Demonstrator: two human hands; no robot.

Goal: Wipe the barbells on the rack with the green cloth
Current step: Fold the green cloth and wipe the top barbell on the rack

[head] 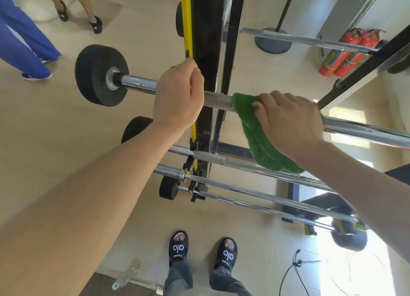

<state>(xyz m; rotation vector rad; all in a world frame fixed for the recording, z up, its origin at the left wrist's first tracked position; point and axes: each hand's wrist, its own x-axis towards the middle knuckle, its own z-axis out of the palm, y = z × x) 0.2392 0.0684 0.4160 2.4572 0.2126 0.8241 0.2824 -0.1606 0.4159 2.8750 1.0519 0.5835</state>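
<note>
the left hand [177, 96] is gripping the top chrome barbell [137, 83] on the rack [205, 40], its black end weight just outboard. beside it, the right hand [290, 122] is clutching the fuzzy green cloth [255, 131], draped over the knurled bar and hanging down.

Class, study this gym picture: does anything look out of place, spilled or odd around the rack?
One thing stands out: a clear plastic bottle lies on its side on the floor by the person's feet, loose rather than put away. A black cable also trails across the floor at right. The left hand grips the barbell; the right hand presses the green cloth to it.
</note>
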